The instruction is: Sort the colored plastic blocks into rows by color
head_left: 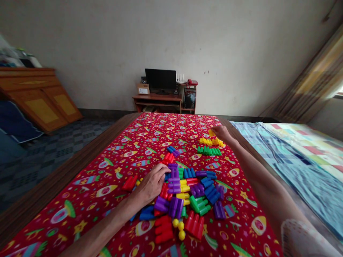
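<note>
A heap of plastic building blocks [187, 196] in red, blue, purple, yellow and green lies on a red patterned cloth [150, 142]. My left hand [152, 184] rests on the heap's left side, fingers curled over a red block and touching a purple one. My right hand [221, 132] reaches far out, fingers closed on a yellow block [211, 133]. Just below it lie a row of yellow blocks [211, 142] and a row of green blocks [209, 151]. Small red and blue blocks [170, 155] lie apart in the middle.
The cloth covers a wooden table whose bare edge [53, 182] runs along the left. A bed with a checked sheet [294, 157] lies to the right. A desk with a monitor [160, 80] stands at the far wall, a wooden cabinet [40, 96] at left.
</note>
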The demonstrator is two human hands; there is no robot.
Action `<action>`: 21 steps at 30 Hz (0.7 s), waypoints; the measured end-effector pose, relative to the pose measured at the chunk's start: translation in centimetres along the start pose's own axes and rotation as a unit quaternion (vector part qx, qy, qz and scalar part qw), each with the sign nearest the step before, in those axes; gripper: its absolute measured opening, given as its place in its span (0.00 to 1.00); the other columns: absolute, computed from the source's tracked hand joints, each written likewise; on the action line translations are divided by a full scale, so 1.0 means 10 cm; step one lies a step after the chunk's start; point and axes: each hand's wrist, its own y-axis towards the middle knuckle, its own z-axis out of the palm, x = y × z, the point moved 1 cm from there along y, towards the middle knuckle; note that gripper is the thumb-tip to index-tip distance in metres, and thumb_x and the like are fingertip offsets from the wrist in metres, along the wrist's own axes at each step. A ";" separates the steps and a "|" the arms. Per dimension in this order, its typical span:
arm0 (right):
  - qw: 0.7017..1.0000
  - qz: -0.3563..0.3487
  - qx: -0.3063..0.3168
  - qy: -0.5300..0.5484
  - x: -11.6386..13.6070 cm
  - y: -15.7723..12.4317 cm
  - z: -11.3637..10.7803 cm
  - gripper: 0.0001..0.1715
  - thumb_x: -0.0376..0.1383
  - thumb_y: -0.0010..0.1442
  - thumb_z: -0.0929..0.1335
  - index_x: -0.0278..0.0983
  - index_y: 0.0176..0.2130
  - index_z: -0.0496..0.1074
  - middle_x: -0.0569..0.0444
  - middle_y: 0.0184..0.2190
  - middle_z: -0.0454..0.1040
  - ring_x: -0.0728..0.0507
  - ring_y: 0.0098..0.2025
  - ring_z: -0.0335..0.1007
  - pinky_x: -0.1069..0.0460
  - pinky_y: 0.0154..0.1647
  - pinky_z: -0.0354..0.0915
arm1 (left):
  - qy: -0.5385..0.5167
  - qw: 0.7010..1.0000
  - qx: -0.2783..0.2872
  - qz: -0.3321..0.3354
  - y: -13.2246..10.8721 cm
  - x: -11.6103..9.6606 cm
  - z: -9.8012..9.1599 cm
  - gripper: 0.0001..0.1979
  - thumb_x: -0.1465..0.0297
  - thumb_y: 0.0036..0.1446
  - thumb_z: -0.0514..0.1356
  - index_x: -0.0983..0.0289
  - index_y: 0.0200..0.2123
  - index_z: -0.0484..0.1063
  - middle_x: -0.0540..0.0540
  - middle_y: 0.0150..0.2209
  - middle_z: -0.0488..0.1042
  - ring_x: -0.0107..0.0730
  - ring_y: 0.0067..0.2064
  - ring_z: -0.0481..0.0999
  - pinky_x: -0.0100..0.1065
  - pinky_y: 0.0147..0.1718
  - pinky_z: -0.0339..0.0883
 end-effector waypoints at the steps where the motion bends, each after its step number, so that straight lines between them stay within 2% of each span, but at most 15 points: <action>1: 1.000 0.007 -0.003 0.006 -0.02 -0.02 -0.02 0.17 0.32 0.58 0.63 0.32 0.37 0.81 0.49 0.28 0.79 0.45 0.29 0.73 0.54 0.31 0.64 | 0.001 1.000 0.002 -0.001 0.00 0.00 0.00 0.15 0.76 0.62 0.46 0.63 0.41 0.73 0.58 0.41 0.73 0.35 0.46 0.74 0.36 0.48 0.70; 4: 0.999 0.030 0.010 0.021 -0.04 -0.10 -0.05 0.18 0.36 0.59 0.63 0.32 0.40 0.81 0.52 0.25 0.78 0.45 0.28 0.72 0.55 0.29 0.63 | 0.004 1.000 0.004 -0.003 0.00 0.00 0.00 0.15 0.76 0.62 0.46 0.63 0.41 0.72 0.58 0.41 0.73 0.36 0.46 0.74 0.37 0.48 0.70; 9: 0.997 0.074 0.017 0.017 -0.05 -0.21 -0.02 0.17 0.38 0.57 0.64 0.32 0.35 0.81 0.54 0.22 0.76 0.44 0.29 0.73 0.55 0.28 0.64 | 0.004 1.000 0.002 -0.004 0.01 -0.01 -0.01 0.15 0.77 0.61 0.46 0.63 0.40 0.72 0.57 0.41 0.73 0.35 0.45 0.74 0.36 0.48 0.71; 15: 0.993 0.111 0.028 -0.016 -0.04 -0.26 -0.02 0.16 0.33 0.53 0.65 0.32 0.37 0.82 0.47 0.29 0.80 0.40 0.35 0.76 0.53 0.33 0.66 | 0.007 1.000 -0.006 0.006 0.00 0.01 0.02 0.15 0.77 0.61 0.46 0.64 0.40 0.72 0.58 0.41 0.73 0.35 0.44 0.74 0.37 0.47 0.71; 21: 0.994 0.092 0.045 -0.041 0.02 -0.31 -0.06 0.20 0.32 0.59 0.62 0.30 0.43 0.80 0.41 0.37 0.80 0.37 0.41 0.77 0.50 0.40 0.67 | 0.007 1.000 -0.004 0.008 -0.01 0.02 0.03 0.15 0.77 0.61 0.46 0.64 0.41 0.72 0.57 0.42 0.72 0.34 0.45 0.74 0.36 0.47 0.71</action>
